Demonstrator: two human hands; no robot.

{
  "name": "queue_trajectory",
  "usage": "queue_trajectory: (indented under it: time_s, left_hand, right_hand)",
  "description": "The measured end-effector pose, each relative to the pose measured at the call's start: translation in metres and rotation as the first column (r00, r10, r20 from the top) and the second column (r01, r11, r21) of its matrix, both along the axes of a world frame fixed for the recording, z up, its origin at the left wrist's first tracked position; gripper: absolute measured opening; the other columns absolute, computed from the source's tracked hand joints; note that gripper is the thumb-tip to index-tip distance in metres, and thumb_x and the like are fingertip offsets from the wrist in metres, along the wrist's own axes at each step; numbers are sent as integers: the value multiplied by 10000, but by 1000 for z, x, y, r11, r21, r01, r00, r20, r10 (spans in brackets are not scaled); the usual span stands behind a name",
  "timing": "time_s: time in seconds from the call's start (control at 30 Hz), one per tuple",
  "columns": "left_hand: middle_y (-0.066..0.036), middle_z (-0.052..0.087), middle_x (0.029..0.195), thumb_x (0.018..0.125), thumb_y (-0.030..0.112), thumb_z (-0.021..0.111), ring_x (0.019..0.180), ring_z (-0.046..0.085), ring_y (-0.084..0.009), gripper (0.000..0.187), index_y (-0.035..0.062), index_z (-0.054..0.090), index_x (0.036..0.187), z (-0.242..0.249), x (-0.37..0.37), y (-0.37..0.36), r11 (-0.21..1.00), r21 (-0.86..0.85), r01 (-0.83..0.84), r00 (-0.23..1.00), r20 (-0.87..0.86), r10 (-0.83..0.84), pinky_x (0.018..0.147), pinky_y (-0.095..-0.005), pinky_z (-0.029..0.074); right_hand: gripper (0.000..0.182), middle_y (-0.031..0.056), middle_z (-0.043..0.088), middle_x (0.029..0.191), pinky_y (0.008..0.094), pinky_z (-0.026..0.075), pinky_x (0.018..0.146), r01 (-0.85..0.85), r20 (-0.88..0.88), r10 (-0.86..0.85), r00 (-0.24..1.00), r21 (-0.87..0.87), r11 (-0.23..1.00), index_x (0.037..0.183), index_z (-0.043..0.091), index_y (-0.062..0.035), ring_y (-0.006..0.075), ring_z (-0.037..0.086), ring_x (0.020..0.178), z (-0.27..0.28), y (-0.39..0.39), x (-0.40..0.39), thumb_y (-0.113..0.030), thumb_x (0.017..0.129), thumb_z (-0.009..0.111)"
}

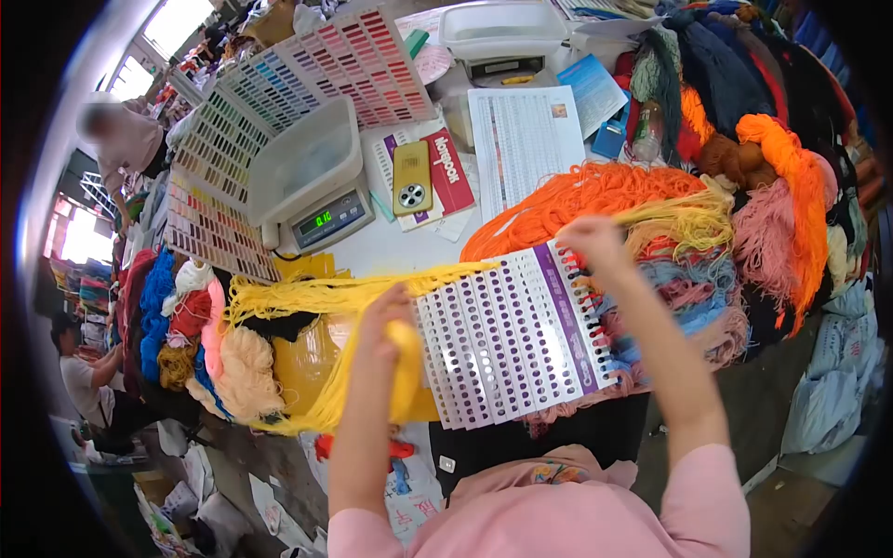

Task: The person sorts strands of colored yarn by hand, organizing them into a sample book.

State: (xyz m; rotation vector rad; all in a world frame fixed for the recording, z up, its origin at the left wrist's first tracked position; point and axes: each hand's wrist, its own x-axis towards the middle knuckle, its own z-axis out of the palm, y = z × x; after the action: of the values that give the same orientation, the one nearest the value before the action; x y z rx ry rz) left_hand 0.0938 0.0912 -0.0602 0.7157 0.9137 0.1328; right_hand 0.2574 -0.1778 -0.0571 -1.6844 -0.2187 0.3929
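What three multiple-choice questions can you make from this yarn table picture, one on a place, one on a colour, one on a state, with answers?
1. Where does the gold phone lie?
A. on the red booklet beside the scale
B. on the floor
C. inside the scale's pan

2. What colour is the yarn in the left hand?
A. blue
B. yellow
C. black

3. What is the state of the scale's display?
A. dark
B. covered by yarn
C. lit with green digits

Answers: 1 A, the phone rests on the red booklet right of the scale. 2 B, the strands around the hand are yellow. 3 C, green digits glow on the display.
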Motion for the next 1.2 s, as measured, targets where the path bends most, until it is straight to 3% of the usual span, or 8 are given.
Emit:
queue_trajectory:
  time_s: [0.07, 0.17, 0.23, 0.43, 0.57, 0.67, 0.97, 1.2]
  left_hand:
    - [-59, 550, 814, 763, 100, 482, 484, 452, -112, 188, -1, 514, 918, -4, 45, -36, 969, -141, 205, 977, 91, -193, 453, -200, 397]
    - [-51, 560, 718, 731, 162, 552, 509, 475, -83, 159, 18, 539, 796, -17, 83, -67, 800, 177, 574, 815, -26, -579, 427, -204, 382]
    - [-42, 560, 691, 729, 169, 541, 486, 453, -79, 146, 27, 549, 758, -31, 96, -81, 664, 251, 705, 710, -256, -656, 412, -211, 356]
    - [-2, 547, 636, 708, 226, 556, 456, 432, -79, 165, 62, 564, 692, -32, 110, -95, 392, 377, 839, 535, -444, -718, 414, -229, 348]
    - [3, 517, 601, 724, 228, 551, 450, 425, -79, 175, 61, 534, 675, -33, 107, -103, 512, 388, 766, 628, -281, -726, 416, -212, 349]
    - [2, 502, 585, 728, 202, 545, 456, 426, -76, 160, 65, 512, 653, -28, 110, -106, 464, 369, 805, 583, -351, -733, 419, -214, 354]
    - [-6, 475, 566, 748, 190, 543, 465, 439, -83, 171, 63, 493, 644, -24, 106, -103, 547, 237, 803, 594, -400, -698, 412, -215, 361]
    - [-17, 488, 590, 755, 142, 544, 482, 456, -84, 106, 60, 496, 708, -28, 102, -103, 601, 194, 775, 628, -331, -704, 432, -216, 395]
  right_hand:
    - [131, 78, 521, 596, 283, 393, 542, 0, 186, 28, 982, -149, 989, 633, 545, 3, 180, 500, 569, -46, 24, -12, -125, 633, 576]
    - [153, 121, 477, 652, 363, 354, 604, 219, 564, 50, 824, -399, 890, 667, 483, -17, 286, 464, 661, -59, 42, -38, -120, 578, 552]
    - [167, 112, 457, 681, 380, 323, 631, 268, 647, 76, 758, -415, 869, 686, 458, -31, 280, 440, 701, -57, 41, -47, -108, 565, 543]
    - [190, 101, 451, 726, 378, 300, 665, 294, 657, 76, 750, -434, 852, 722, 453, -45, 274, 424, 747, -64, 32, -38, -91, 555, 533]
    - [150, 101, 458, 727, 378, 306, 666, 319, 640, 29, 768, -422, 849, 710, 457, -51, 271, 432, 760, -66, 20, -25, -65, 573, 517]
    - [154, 100, 459, 729, 374, 309, 687, 330, 643, 16, 765, -414, 848, 718, 462, -51, 272, 434, 765, -63, 17, -22, -36, 573, 510]
    - [253, 112, 457, 741, 363, 322, 687, 156, 612, 102, 784, -354, 922, 743, 463, -31, 277, 430, 752, -48, 28, -40, -147, 560, 595]
    - [219, 113, 456, 743, 370, 321, 678, 260, 629, 26, 777, -358, 897, 732, 457, -28, 281, 433, 749, -54, 16, -28, -106, 558, 565]
